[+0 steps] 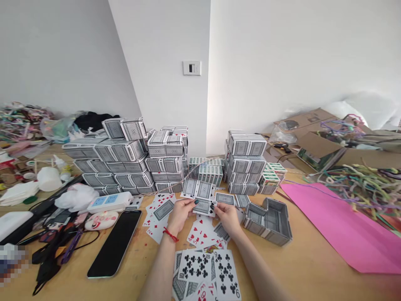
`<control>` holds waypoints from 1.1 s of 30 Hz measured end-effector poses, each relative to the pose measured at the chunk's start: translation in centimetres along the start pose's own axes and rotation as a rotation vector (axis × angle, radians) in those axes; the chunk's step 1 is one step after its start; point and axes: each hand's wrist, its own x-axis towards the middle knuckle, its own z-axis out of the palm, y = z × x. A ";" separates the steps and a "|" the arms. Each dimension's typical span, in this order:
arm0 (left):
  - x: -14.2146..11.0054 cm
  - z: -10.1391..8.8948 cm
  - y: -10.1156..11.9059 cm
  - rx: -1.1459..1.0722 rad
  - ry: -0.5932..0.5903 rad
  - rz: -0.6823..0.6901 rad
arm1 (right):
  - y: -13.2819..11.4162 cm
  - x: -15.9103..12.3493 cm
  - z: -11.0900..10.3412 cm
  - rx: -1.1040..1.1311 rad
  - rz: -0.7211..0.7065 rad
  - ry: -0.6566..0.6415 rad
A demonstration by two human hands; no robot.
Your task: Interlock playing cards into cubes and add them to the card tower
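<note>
Card stacks [131,161] at 11 o'clock: grey lattice backs w/ white edges. Card [203,206] betw. both hands: same grey back. Loose cards [196,265] at 6: black clubs; others red pips. Left wrist: red string [171,235]. Paper sheet [338,228] at 3: pink. Phone [115,243] at 8: black. Desk [310,271]: light wood.

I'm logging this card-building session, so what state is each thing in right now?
Left hand: gripping folded cards.
Right hand: gripping same cards.
Folded cards: held above table.
Card box: open, lying on table.
Phone: screen dark, flat.
Card-block stacks: standing upright.
Loose cards: mostly face up.
</note>
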 end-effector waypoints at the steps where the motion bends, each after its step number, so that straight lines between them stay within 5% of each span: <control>1: 0.0 0.1 0.0 -0.003 0.008 0.000 | 0.1 0.0 0.0 -0.017 -0.002 0.003; 16: 0.9 0.1 -1.5 -0.068 -0.032 -0.035 | 0.6 0.0 -0.3 -0.230 -0.059 0.033; 25: 0.7 0.5 -1.8 0.109 0.048 0.125 | 0.5 -0.2 -0.1 -0.336 -0.113 0.144; 29: 0.3 0.9 -1.4 0.046 0.071 0.123 | 0.3 0.0 -0.2 -0.161 -0.065 0.099; 33: 0.5 1.1 -1.2 -0.157 0.102 0.045 | -0.4 0.0 -0.3 0.304 0.084 -0.053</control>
